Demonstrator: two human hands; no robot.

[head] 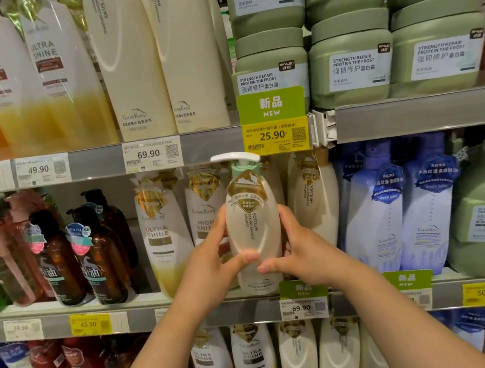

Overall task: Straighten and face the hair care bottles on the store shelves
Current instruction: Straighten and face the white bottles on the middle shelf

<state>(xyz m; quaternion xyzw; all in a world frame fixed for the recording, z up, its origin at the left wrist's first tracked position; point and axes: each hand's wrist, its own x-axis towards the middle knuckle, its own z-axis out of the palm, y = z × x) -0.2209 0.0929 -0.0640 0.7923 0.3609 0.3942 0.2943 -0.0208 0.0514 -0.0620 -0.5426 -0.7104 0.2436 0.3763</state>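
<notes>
Both hands are clasping a cream plastic pump bottle with a white pump head and pale green collar (254,230), holding it upright in front of the middle shelf's grey metal edge (173,312). The left hand (213,263) is wrapping its left side, thumb across the front; the right hand (302,246) is gripping the right side. Just behind the grip, matching cream bottles (315,200) are standing.
</notes>
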